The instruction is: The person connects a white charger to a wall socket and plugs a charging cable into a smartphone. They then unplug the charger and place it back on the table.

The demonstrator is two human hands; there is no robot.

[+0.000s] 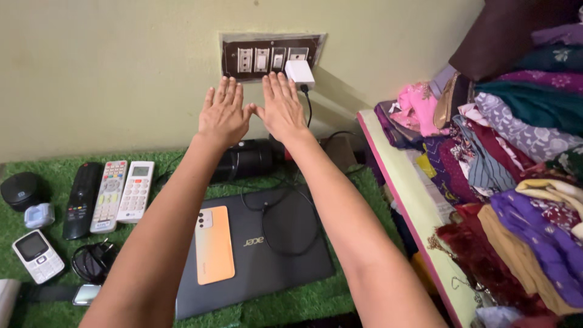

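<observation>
Both my arms reach forward over a closed dark laptop (285, 255). My left hand (223, 115) and my right hand (280, 109) are held flat, palms down, fingers spread, thumbs nearly touching, and neither holds anything. They hover in front of the wall, just below a switch panel (258, 58) with a white charger (300, 73) plugged in. A black cable (285, 228) runs down from the charger and loops over the laptop lid. An orange smartphone (214, 244) lies face down on the lid's left part. A black cylinder-shaped device (249, 159) lies behind the laptop, beneath my hands.
On the green turf mat (54, 176) at left lie three remotes, one black (81, 199) and two white (110, 195), a small keypad phone (37, 256), a coiled black cable (91, 262), a round black case (23, 189). Stacked folded clothes (516, 182) fill the right side.
</observation>
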